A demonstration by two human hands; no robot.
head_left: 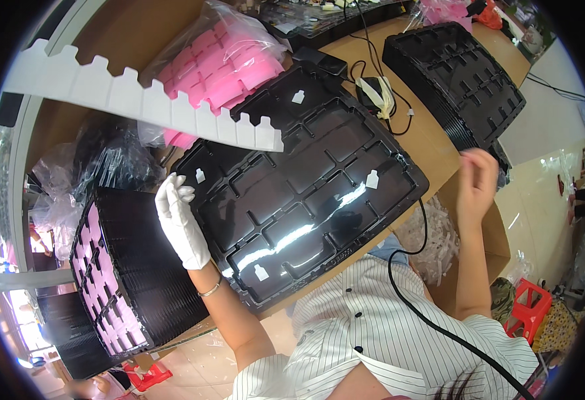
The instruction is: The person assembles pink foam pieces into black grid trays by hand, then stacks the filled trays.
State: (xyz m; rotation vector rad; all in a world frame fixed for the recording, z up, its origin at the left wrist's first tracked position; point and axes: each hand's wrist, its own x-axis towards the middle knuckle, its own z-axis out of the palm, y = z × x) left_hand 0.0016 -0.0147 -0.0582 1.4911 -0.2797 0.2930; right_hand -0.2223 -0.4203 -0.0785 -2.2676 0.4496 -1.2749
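A large black plastic tray with moulded compartments lies before me. Several small white bottle-shaped stickers are spread over it near its edges. Beside its left edge is my left hand in a white glove, fingers curled in; whether anything is between them is hidden. My right hand, bare, is raised off the tray's right side, close to a stack of black trays. Its fingers are bent together, and what they hold, if anything, is too small to make out. A white strip with notched tabs extends over the tray's upper left.
Pink trays in clear plastic stand behind. At the left is a tall stack of black trays with a pink one on its face. A black cable crosses at the right, above an open cardboard box. A red stool stands on the floor.
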